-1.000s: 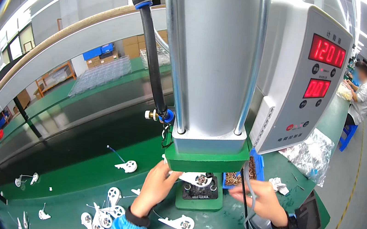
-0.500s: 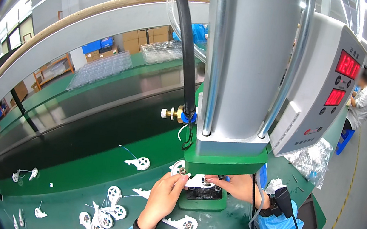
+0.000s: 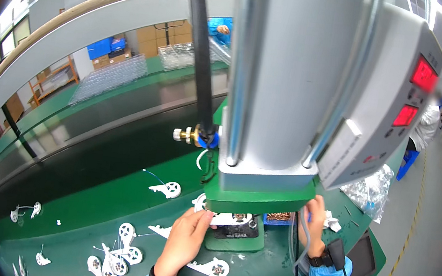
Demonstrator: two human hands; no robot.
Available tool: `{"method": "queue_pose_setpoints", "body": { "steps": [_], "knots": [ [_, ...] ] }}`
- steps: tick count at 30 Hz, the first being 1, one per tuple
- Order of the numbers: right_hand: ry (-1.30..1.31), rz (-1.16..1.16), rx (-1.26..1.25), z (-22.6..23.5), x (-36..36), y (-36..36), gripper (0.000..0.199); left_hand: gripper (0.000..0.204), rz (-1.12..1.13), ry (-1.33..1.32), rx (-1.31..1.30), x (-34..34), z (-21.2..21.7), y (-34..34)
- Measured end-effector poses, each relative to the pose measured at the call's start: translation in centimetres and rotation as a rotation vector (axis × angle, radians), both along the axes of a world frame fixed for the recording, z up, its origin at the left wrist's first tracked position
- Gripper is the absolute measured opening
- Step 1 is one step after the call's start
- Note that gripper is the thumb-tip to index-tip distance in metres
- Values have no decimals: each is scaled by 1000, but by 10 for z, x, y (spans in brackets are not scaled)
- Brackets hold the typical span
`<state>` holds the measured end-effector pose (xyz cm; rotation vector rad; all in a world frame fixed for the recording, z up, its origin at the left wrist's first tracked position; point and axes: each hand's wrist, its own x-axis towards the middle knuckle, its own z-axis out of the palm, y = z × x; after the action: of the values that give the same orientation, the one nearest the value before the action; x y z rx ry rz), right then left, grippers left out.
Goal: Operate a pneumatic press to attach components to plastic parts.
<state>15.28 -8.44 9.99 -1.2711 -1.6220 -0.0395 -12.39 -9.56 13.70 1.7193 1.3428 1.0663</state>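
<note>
My left hand [image 3: 184, 238] pinches the near end of a white plastic wheel-shaped part [image 3: 238, 219] with a curved tail, lying on the black fixture [image 3: 236, 231] under the green press head [image 3: 260, 199]. Another white part [image 3: 200, 201] shows just behind my fingertips. My right hand [image 3: 314, 226] is raised beside the right edge of the press head, apart from the white part; its fingertips are partly hidden and blurred. A blue tray [image 3: 278, 223] of small copper-coloured pieces stands between the fixture and my right hand. One white part [image 3: 215, 268] lies in front of the fixture.
Several white parts with thin wires [image 3: 116, 258] lie in a cluster on the green table at left. The press's grey cylinder [image 3: 290, 74] and a control box [image 3: 384, 104] with red displays rise ahead. Cables [image 3: 298, 249] hang by my right wrist. A clear plastic bag [image 3: 367, 191] lies at right.
My right hand has let go of the white part and moved right, up beside the press head. My left hand stays on the part. The view has shifted slightly.
</note>
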Motion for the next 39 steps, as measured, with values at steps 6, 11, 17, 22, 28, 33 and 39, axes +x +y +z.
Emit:
{"method": "queue_pose_setpoints", "body": {
  "steps": [6, 11, 17, 22, 28, 33, 39],
  "knots": [
    [-665, 109, -247, -2, 8, 3, 17, 34, -12, 63, -45, 2, 4, -3],
    [-754, 195, -206, -20, 16, 6, 16, 33, -12, 56, 44, 2, 4, -5],
    [-822, 285, -261, -5, 15, -1, 20, 32, 18, 66, 1, 3, 9, -10],
    [-744, 314, -261, -9, 11, 4, 17, 32, 17, 65, -18, 5, 4, -8],
    [-690, 335, -258, -5, 17, 6, 21, 36, 201, -263, -69, -26, -4, 19],
    [-530, 365, -563, -4, 12, 8, 23, 26, 733, 563, 150, -146, -42, 60],
    [-475, 389, -285, -5, 13, 6, 10, 11, 416, 273, 93, -99, -11, 35]
  ]
}}
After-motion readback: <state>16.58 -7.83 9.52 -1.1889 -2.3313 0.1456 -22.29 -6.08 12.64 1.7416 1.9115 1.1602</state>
